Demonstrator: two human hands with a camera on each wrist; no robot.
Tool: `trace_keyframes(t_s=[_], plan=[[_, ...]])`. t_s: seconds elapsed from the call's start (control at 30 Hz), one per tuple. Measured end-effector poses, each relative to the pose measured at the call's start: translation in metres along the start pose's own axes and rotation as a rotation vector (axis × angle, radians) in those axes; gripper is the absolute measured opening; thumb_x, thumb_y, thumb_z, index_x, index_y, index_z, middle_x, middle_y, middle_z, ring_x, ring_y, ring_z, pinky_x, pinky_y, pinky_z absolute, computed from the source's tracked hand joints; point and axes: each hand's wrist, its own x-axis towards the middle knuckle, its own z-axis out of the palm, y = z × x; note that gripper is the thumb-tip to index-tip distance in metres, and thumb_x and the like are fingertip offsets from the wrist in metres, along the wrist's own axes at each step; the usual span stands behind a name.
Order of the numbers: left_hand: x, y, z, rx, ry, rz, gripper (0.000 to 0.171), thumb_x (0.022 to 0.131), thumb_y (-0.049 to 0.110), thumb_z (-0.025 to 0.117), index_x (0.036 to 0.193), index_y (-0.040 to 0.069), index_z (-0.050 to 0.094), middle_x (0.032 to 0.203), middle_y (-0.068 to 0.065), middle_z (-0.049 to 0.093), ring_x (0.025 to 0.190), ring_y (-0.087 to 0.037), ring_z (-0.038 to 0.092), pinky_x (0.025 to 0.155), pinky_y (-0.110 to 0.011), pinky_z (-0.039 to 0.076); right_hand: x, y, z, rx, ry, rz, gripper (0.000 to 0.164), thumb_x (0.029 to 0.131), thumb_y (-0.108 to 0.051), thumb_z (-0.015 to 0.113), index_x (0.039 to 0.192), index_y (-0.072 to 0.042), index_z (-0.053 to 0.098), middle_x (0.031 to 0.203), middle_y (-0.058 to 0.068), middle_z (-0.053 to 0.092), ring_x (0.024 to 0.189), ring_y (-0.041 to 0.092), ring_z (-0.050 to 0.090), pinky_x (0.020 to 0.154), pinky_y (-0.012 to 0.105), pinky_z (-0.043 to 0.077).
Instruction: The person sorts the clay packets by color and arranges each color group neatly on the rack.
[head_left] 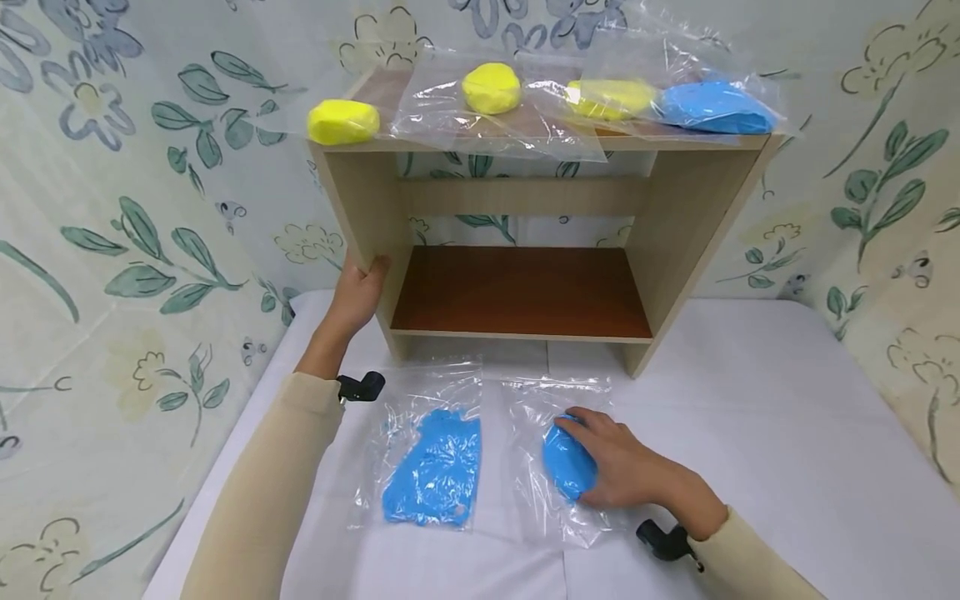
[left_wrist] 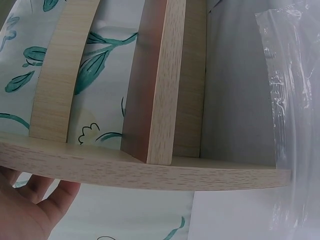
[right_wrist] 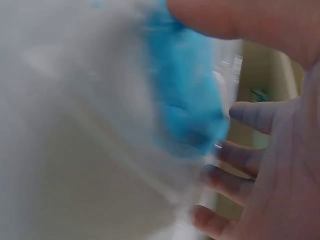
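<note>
In the head view my left hand (head_left: 358, 293) grips the left side panel of a small wooden shelf (head_left: 517, 287), thumb over its front edge. The left wrist view shows fingers (left_wrist: 60, 200) against that panel's outer face. Low on the right, my right hand (head_left: 626, 462) holds a round blue clay-like lump (head_left: 566, 458) in a clear plastic bag (head_left: 536, 508), thumb and fingers spread around its sides. Close up and blurred, the lump (right_wrist: 185, 85) touches the thumb. Between the arms lies another clear bag with a flat blue clay-like piece (head_left: 435, 475).
Along the shelf top sit yellow lumps (head_left: 491, 88) and a blue lump (head_left: 716, 107), at least some in clear bags that overhang the front edge. A white cloth (head_left: 772, 433) covers the table. Flower-patterned fabric (head_left: 135, 250) hangs behind and at both sides.
</note>
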Motion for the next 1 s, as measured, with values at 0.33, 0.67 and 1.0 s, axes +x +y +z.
trace_keyframes(t_s=[0.33,0.67,1.0], plan=[[0.010,-0.020,-0.003,0.008,0.045,0.007,0.056,0.104,0.023,0.041,0.155,0.015,0.019,0.154,-0.016,0.036,0.143,-0.035,0.037,0.117,-0.058,0.030,-0.003,-0.016,-0.002,-0.106,0.126,0.376,0.076,0.086,-0.040,0.072,0.143,0.002,0.044,0.131,0.029,0.055,0.109,0.045,0.058,0.076,0.057,0.057],[0.009,-0.022,-0.002,-0.006,0.045,0.019,0.056,0.104,0.021,0.041,0.155,0.012,0.020,0.152,-0.019,0.037,0.144,-0.035,0.036,0.118,-0.058,0.029,0.007,-0.014,0.001,0.052,0.133,0.574,0.068,0.092,-0.019,0.063,0.139,0.020,0.032,0.124,0.042,0.055,0.101,0.054,0.063,0.076,0.060,0.057],[0.009,-0.023,0.002,-0.013,0.026,0.008,0.056,0.104,0.021,0.040,0.156,0.016,0.018,0.156,-0.016,0.034,0.147,-0.035,0.033,0.119,-0.058,0.028,-0.004,0.015,-0.007,0.514,0.075,0.588,0.046,0.095,-0.015,0.055,0.130,0.014,0.049,0.088,0.014,0.062,0.072,0.019,0.056,0.062,0.030,0.049]])
